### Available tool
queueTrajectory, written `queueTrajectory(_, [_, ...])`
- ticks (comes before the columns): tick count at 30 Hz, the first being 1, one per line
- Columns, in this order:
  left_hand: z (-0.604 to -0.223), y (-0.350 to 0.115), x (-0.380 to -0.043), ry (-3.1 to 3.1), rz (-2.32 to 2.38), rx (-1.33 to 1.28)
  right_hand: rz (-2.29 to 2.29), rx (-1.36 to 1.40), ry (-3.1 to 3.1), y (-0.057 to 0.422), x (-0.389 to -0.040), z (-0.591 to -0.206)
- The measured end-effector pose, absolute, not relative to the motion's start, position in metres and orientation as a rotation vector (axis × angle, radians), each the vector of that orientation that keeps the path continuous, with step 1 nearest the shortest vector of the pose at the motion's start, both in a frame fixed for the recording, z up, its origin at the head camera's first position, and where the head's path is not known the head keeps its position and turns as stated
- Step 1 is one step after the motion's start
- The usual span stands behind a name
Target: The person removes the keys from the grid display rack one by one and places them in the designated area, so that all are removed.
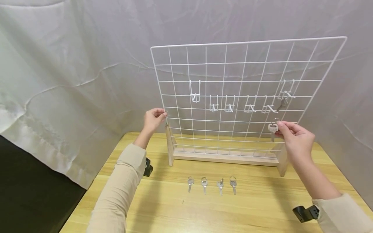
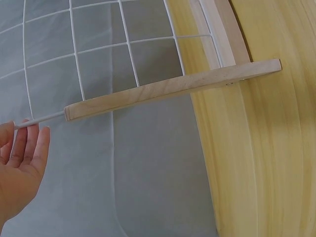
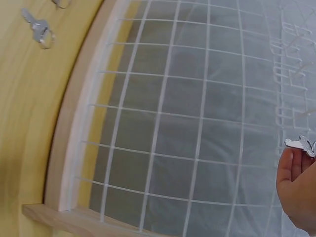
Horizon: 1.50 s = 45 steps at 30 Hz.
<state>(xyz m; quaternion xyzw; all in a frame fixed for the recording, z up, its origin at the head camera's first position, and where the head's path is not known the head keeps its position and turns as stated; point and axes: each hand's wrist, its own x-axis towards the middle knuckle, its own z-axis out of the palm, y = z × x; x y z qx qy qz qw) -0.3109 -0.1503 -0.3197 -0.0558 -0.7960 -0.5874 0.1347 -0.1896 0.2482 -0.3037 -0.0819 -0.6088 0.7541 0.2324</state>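
Observation:
A white wire grid panel (image 1: 215,125) stands upright in a wooden base (image 1: 224,158). At the panel's left edge, my left hand (image 1: 153,120) pinches the outer wire between thumb and fingers, just above the wooden side post (image 2: 173,89). My right hand (image 1: 297,139) holds a silver key (image 1: 273,128) by its ring, in front of the grid's right side and below the hooks. Another key (image 1: 282,105) hangs from the upper right hook (image 1: 287,94). Several silver keys with rings, one of them a key (image 1: 233,183) at the row's right end, lie on the table.
Several more white hooks, such as a hook (image 1: 195,94) at upper left and a hook (image 1: 250,105) in the lower row, sit on the grid. The yellow wooden table (image 1: 186,216) carries the stand. A grey curtain (image 1: 116,38) hangs behind and at both sides.

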Motion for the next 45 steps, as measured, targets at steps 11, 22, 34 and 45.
queueTrajectory(11, [-0.324, -0.15, -0.317, -2.376, -1.662, -0.11, 2.039, -0.255, -1.831, 0.244, -0.179, -0.35])
queueTrajectory(22, [-0.323, -0.15, -0.315, -2.372, -1.663, -0.102, 1.957, -0.243, -1.995, 0.239, -0.17, -0.398])
queueTrajectory(34, [-0.321, -0.148, -0.316, -2.36, -1.662, -0.118, 2.039, -0.292, -2.118, 0.253, -0.174, -0.471])
queueTrajectory(45, [-0.322, -0.148, -0.315, -2.364, -1.672, -0.075, 1.97, -0.579, -2.329, 0.234, -0.159, -0.482])
